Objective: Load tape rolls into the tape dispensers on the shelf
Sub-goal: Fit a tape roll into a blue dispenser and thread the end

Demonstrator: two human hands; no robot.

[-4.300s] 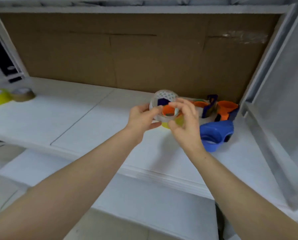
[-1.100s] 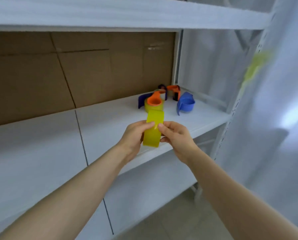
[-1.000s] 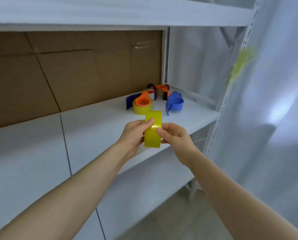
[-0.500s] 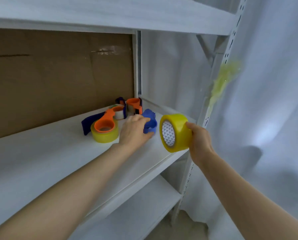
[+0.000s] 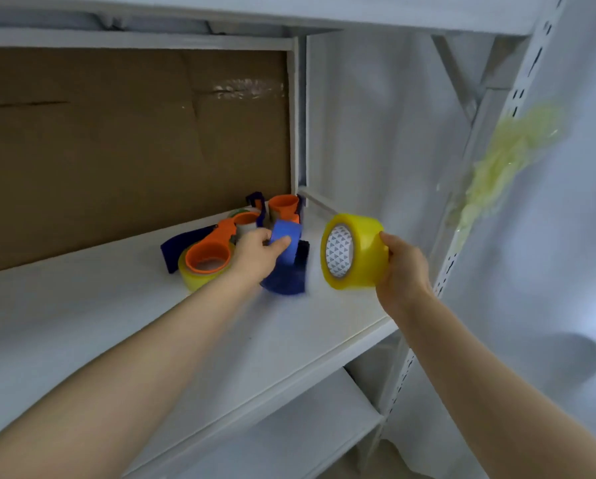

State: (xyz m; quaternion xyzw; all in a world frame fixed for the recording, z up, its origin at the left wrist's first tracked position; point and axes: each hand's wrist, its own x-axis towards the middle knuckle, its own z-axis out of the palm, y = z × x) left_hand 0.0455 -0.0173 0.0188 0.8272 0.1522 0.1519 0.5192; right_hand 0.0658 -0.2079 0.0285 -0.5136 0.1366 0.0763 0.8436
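**Yellow roll in the right hand, blue dispenser in the left**

Over the right end of the white shelf [image 5: 82, 316], the right hand [image 5: 402, 267] grips a yellow tape roll [image 5: 355, 252] from its far side, fingers curled around the outer band, the patterned core facing left. The roll is held in the air, clear of the shelf surface and just right of the blue dispenser [image 5: 286, 250]. The left hand [image 5: 255, 255] is closed on that blue dispenser, thumb on its front face and fingers behind; its darker lower part is blurred.

Just left of this hand lies an orange dispenser [image 5: 213, 248] with a pale yellow roll [image 5: 192, 276] fitted around its hub and a dark blue blade guard behind it. Farther back, near the corner post, stands another orange dispenser [image 5: 282, 205] with dark blue parts; whether it carries tape cannot be told. Brown cardboard [image 5: 116, 140] lines the back of the shelf bay.
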